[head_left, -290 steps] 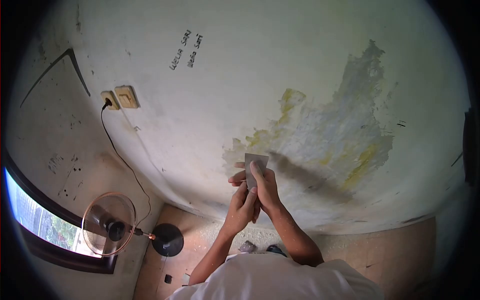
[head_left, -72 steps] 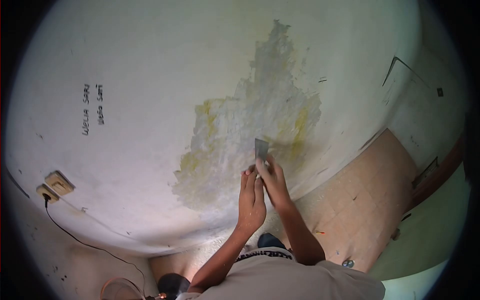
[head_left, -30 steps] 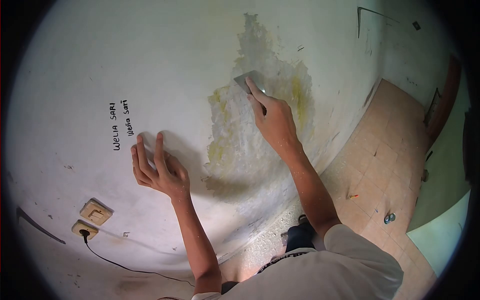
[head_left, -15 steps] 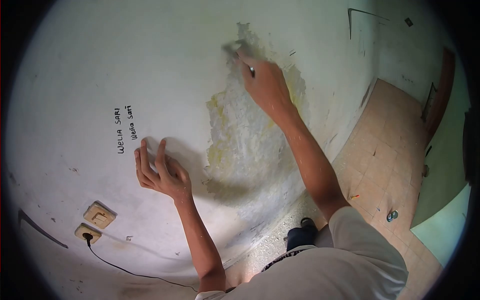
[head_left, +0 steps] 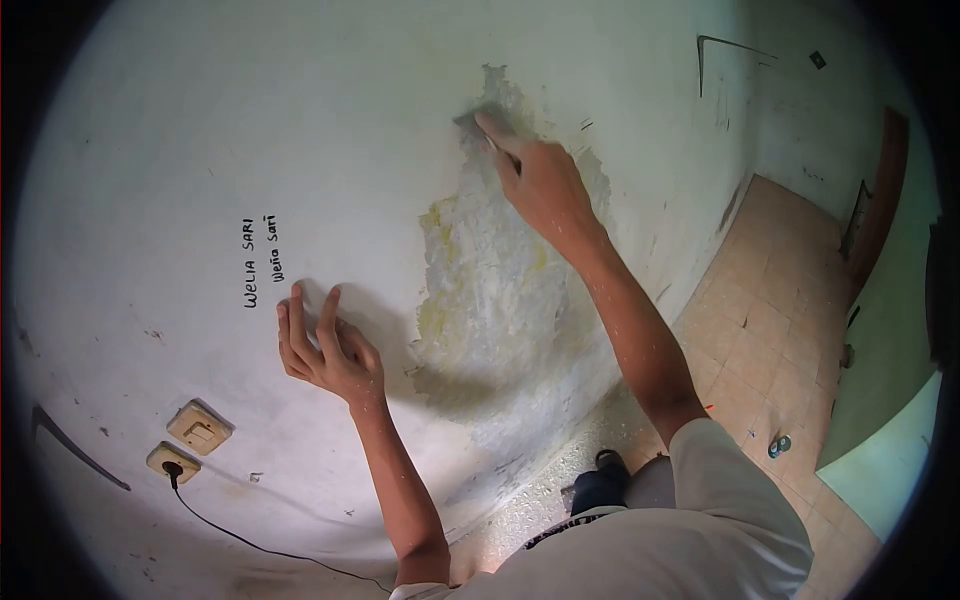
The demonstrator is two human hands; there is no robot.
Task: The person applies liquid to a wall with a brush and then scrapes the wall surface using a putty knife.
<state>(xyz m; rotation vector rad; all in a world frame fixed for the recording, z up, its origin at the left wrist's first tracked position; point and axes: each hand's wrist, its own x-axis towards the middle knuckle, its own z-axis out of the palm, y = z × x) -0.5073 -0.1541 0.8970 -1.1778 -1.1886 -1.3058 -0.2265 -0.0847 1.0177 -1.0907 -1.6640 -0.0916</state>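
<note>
My right hand (head_left: 540,185) grips a scraper (head_left: 478,122), whose dark blade lies against the wall (head_left: 330,130) near the top of a bare patch (head_left: 490,290). Grey and yellowish plaster shows in the patch, with ragged paint edges around it. To the left of the patch, my left hand (head_left: 330,345) rests its fingertips on the white paint with the fingers apart, holding nothing. Black handwriting (head_left: 250,262) stands on the wall just beyond those fingertips.
At the lower left are a light switch (head_left: 200,427) and a socket (head_left: 173,463) with a plugged-in black cable (head_left: 260,546). The tiled floor (head_left: 760,290) at the right bears a small round object (head_left: 779,446). Pale debris lies along the wall's foot.
My right hand and the scraper have moved a little down and to the right over the patch. My left hand keeps its place on the wall; the view has shifted slightly.
</note>
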